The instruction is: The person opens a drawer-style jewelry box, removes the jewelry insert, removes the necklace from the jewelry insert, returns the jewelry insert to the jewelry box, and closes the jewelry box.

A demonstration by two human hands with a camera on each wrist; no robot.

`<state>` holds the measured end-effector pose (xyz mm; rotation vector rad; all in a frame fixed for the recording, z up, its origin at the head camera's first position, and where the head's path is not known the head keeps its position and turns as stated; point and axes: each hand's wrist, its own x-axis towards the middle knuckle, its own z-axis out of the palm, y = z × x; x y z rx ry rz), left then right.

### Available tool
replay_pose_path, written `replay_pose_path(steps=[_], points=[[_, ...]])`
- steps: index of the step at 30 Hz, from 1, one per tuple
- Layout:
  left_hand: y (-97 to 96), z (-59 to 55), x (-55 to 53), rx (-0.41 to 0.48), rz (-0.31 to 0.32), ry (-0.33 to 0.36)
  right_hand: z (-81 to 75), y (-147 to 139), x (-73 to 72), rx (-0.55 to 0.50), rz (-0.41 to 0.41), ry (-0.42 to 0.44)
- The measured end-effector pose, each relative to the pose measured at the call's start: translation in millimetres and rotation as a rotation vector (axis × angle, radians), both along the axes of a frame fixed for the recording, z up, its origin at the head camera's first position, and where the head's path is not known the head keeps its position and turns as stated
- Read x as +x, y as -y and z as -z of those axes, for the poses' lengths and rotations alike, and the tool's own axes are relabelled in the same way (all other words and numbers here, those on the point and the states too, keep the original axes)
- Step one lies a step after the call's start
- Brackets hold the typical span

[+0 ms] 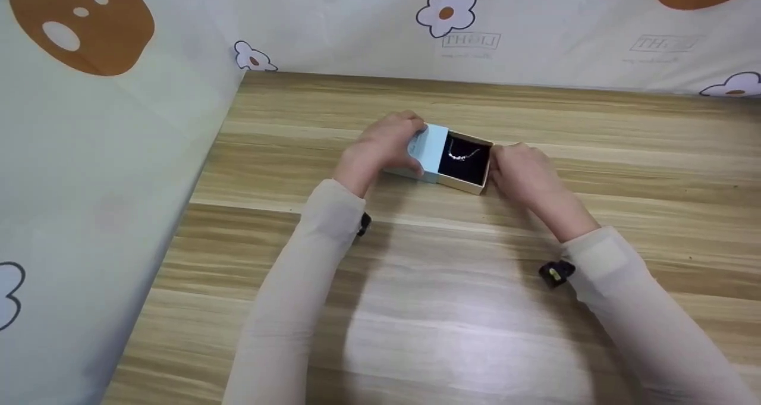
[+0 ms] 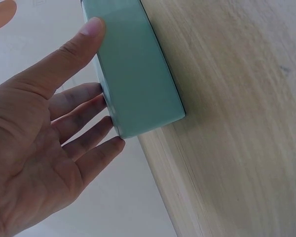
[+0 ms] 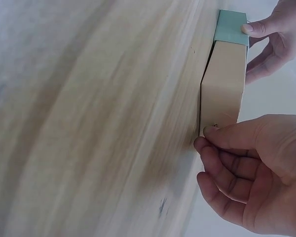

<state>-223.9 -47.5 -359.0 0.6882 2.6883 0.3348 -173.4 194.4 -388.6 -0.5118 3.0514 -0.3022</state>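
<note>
While the left hand (image 1: 381, 146) clasps the light-blue box sleeve (image 1: 432, 146) from both sides, seemingly to steady it on the wooden table (image 1: 279, 167), the right hand (image 1: 526, 170) pinches the end of the cream drawer (image 3: 224, 79), probably for control over its slide. And look, that drawer's partly out, baring a silvery chain (image 1: 457, 157) on dark lining (image 1: 461, 169), perhaps there to show it off!

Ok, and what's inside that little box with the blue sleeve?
In the exposed part of the tray, a silvery chain lies on a dark lining. The tray's other end runs into the light blue sleeve, which hides whatever is there.
</note>
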Motion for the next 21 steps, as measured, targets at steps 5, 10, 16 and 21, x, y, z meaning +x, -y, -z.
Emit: replay_pose_path(steps=[5, 10, 16, 21], points=[[0.6, 0.2, -0.3, -0.002, -0.005, 0.013, 0.7, -0.8, 0.6, -0.007, -0.001, -0.005], [0.6, 0.1, -1.0, -0.006, 0.008, 0.012, 1.1, -1.3, 1.2, 0.004, -0.009, -0.028], [0.5, -0.9, -0.6, 0.0, 0.014, 0.005, 1.4, -1.5, 1.7, -0.005, -0.001, -0.036], [-0.2, -0.6, 0.4, 0.004, 0.004, 0.007, 1.9, -3.1, 2.9, -0.014, 0.02, -0.039]])
